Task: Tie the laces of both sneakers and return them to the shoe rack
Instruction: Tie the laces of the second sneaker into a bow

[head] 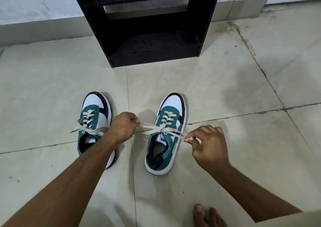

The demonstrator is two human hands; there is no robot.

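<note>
Left hand (pixel 124 127) and right hand (pixel 207 144) each pinch one lace end (pixel 147 124) of the right-side sneaker (pixel 166 133), fingers closed tight, laces crossed over its tongue. Left-side sneaker (pixel 94 122) sits beside it on the tiled floor (pixel 225 91), laces loose, before the black shoe rack (pixel 147 27).

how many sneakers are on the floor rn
2. One sneaker lies on the tiles to the left, partly behind the left forearm. The other sneaker lies to the right, between the left hand and right hand, which pull its laces. None visible on the shoe rack.

Both forearms bare, no sleeves or jewellery on left hand (pixel 124 127) or right hand (pixel 211 147); bare foot (pixel 207 216).
</note>
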